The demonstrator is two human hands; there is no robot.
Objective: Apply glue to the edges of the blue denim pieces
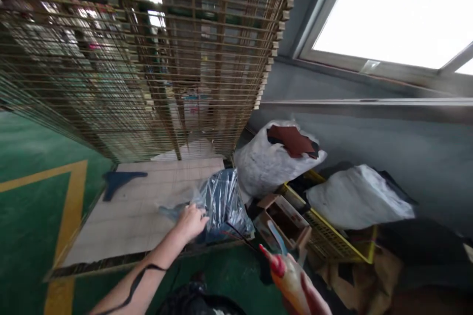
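My left hand (191, 221) reaches forward to a clear plastic bag (221, 202) of dark pieces lying on a low tan board (136, 211). Its fingers curl on the bag's edge, gripping the plastic. My right hand (312, 300) shows at the bottom edge, closed around a squeeze bottle (288, 275) with a red tip that points up and left. A dark blue cut piece (118, 180) lies flat on the board to the left, apart from both hands.
A tall wire drying rack (148, 59) stands right behind the board. To the right sit a white sack (269, 162) with brown scraps, an open cardboard box (286, 219), a yellow crate (332, 241) and another white bag (358, 197) against the wall. Green floor with yellow lines lies left.
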